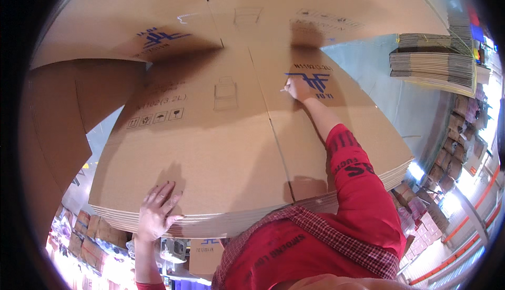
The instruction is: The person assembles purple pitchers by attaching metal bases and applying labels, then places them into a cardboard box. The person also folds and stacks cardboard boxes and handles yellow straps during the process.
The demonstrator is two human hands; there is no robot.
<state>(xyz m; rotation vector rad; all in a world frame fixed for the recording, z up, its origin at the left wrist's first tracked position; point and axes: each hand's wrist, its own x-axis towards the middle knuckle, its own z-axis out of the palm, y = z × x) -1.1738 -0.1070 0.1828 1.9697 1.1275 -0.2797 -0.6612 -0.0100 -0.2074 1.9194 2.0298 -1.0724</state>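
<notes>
A stack of large flattened brown cardboard cartons (pixel 210 164) lies in front of me, printed with blue and black marks. My left hand (pixel 155 212) rests at the stack's near left edge, fingers spread over the top sheet and nothing held. Farther off and right of the middle, my right hand (pixel 299 88) is closed above the top sheet, beside the blue print and the seam between panels. A small whitish tip (pixel 284 89) sticks out from its fingers; the rest of that thing is hidden, so its kind is unclear.
Another big cardboard sheet (pixel 326 6) spans the far side, casting shadow on the stack. Brown cardboard panels (pixel 52 132) stand at the left. A pile of flattened cartons (pixel 434 66) sits at the far right, with more boxes (pixel 452 148) along the right side.
</notes>
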